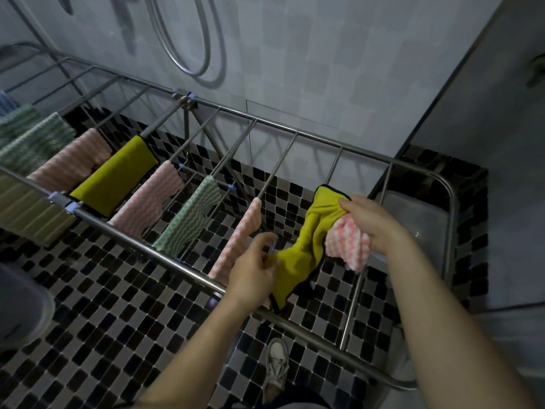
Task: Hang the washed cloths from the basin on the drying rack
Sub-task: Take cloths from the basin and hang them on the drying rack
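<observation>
1. We found the metal drying rack (298, 132) standing on a black, grey and white mosaic floor (112, 314) against a pale tiled wall, with a looped shower hose (188, 39) hanging on that wall above it.
2. A translucent plastic basin (418, 228) sat on the floor beneath the rack's right end, partly hidden behind the right forearm and the rack bars; we could not tell what it held.
3. A white sneaker (277, 367) showed on the floor below the near rail.
4. We counted at least seven cloths already draped over the rods: striped green and pink ones at the left, a yellow-green cloth (115, 175), a pink wavy cloth (150, 199), a green wavy cloth (188, 219), and a pink striped cloth (239, 237).
5. Our right hand (371, 222) was clenched around two cloths at once, the top of a yellow-green black-edged cloth (306, 243) and a bunched pink-and-white cloth (348, 246).
6. Our left hand (253, 273) pinched the lower edge of that yellow-green cloth, stretching it above the near rail, just beside the pink striped cloth.
</observation>
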